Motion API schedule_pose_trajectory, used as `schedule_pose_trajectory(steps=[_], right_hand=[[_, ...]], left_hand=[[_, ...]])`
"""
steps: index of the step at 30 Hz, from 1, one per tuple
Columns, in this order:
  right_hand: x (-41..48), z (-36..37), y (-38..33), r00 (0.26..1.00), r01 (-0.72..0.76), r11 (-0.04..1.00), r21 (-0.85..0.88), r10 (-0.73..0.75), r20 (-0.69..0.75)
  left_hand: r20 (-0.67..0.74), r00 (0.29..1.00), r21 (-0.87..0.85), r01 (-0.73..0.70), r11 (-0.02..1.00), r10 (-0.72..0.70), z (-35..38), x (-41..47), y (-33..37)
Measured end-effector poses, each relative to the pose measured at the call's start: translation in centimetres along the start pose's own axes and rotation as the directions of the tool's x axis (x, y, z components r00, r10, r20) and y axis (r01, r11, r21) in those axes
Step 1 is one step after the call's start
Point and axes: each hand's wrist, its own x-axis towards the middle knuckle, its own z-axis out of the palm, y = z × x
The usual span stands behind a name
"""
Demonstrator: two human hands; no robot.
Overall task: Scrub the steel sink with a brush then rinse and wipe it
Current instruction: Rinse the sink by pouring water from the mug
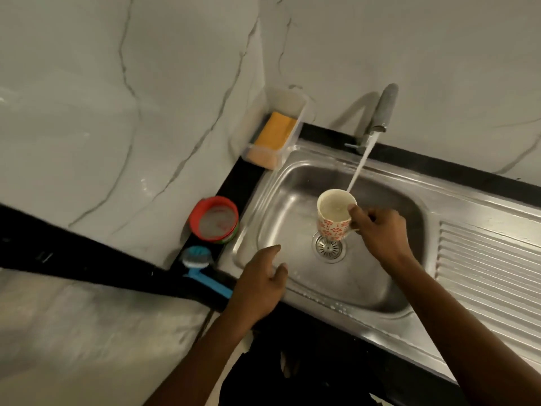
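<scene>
The steel sink [295, 183] lies in the middle of the view, its drain [328, 247] at the basin's centre. My right hand [380, 232] grips a white cup with red flowers [333, 213] by its handle, upright over the basin. Water streams from the tap [383, 112] down to the cup's rim, and the cup is nearly full. My left hand [260, 279] hovers over the sink's front-left edge with relaxed fingers, holding nothing. A blue-handled brush [199, 265] lies on the black counter just left of the sink, beside my left hand.
A red tub of cleaning paste [213, 219] stands on the counter left of the sink. A clear holder with an orange sponge [275, 133] sits in the back corner. The ribbed drainboard [486, 265] stretches to the right. Marble walls rise behind.
</scene>
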Motion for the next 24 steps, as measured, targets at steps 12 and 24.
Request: schedule_pose_trajectory(steps=[12, 24], right_hand=[[-2.5, 8.9, -5.5, 0.881, 0.333, 0.908, -0.255, -0.204, 0.427], [-1.3, 9.4, -5.2, 0.858, 0.396, 0.848, -0.352, -0.205, 0.471]], left_hand=[[0.025, 0.962, 0.545, 0.216, 0.81, -0.273, 1.1, 2.2, -5.6], [0.232, 0.959, 0.592, -0.008, 0.806, -0.162, 1.6, 2.1, -7.2]])
